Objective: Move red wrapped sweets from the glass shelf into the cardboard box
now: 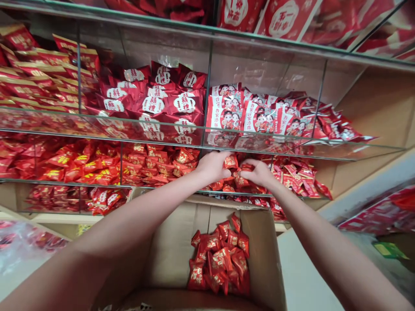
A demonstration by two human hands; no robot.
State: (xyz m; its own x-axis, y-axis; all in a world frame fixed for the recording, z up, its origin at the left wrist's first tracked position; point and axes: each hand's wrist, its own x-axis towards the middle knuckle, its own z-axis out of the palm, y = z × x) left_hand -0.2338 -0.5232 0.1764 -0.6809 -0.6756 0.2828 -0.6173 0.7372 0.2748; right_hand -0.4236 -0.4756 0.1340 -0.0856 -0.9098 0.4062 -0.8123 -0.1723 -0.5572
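My left hand reaches into a shelf compartment, its fingers and thumb closed around a small red-and-gold wrapped candy. Just to the right, my right hand has its fingers curled onto another red wrapped candy. Several more of these packets lie under and between the two hands. Below them stands an open cardboard box, with a heap of the same red wrapped candies on its bottom.
Glass dividers and a glass shelf edge run just above my hands. Red packets marked with white labels and cartoon-printed packets fill the shelf above. Red candies lie to the left, pinkish-red packets to the right.
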